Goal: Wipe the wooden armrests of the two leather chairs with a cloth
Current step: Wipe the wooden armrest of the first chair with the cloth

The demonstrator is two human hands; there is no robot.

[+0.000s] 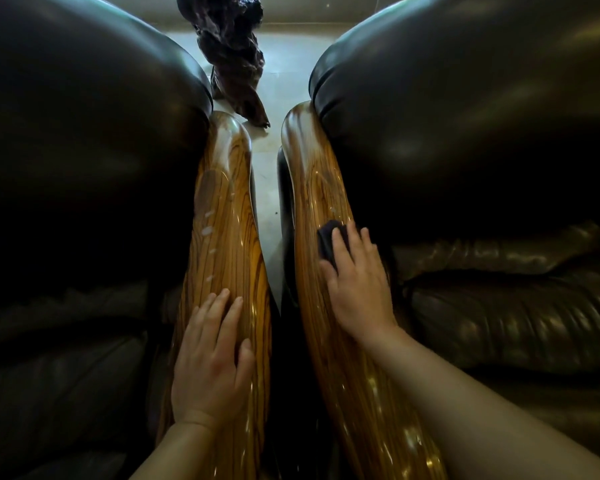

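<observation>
The left leather chair [77, 174] flanks its glossy wooden armrest [222, 216]; the left hand [210, 368] lies flat on it, empty, fingers spread; across the gap, the right hand [357, 282] presses a dark cloth [329, 237] onto the other armrest [312, 188] — beside the right chair [482, 133].

Armrests [227, 216]: glossy striped wood. Chairs [465, 116]: smooth dark leather. Cloth [328, 239]: matt.

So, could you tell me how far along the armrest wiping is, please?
Nothing looks clearly finished. In hand: the right hand presses the dark cloth on the right armrest, midway along. Left: the left armrest shows pale smears; the left hand rests there bare.
</observation>
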